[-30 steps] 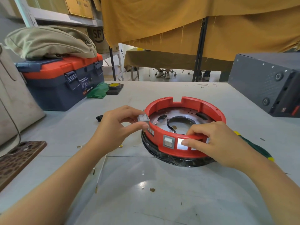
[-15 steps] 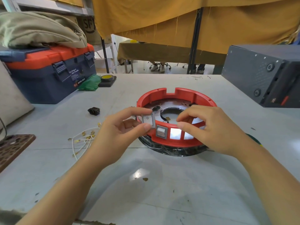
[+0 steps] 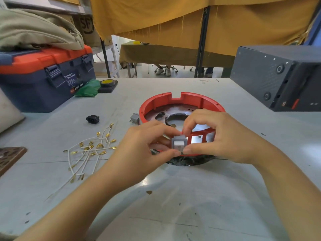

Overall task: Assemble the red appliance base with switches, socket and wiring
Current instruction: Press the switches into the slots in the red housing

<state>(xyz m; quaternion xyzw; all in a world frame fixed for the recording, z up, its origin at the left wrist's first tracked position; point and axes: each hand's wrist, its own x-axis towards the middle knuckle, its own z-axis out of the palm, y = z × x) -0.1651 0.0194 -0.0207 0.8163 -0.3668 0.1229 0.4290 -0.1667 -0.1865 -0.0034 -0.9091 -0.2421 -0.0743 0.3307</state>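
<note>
The red appliance base [image 3: 184, 100] sits mid-worktop [image 3: 173, 206]. Both hands pinch one grey rocker switch [image 3: 178, 143] at its near wall: left hand [image 3: 147, 146] and right hand [image 3: 220, 134] with fingers curled round it. Half a second ago the left hand alone held it, beside the already fitted switch.

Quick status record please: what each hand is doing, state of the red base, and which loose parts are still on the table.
left hand: pinches the grey switch at the front wall of the red base
right hand: pinches the same switch from above and below
red base: sits on the table; open rectangular slots show in its front wall to the right of the switch
spare switch: loose, beside the base's left wall
black socket: loose on the table, not fitted
white wires: loose bundle with brass terminals, left of the hands
toolbox: far left, closed
</note>
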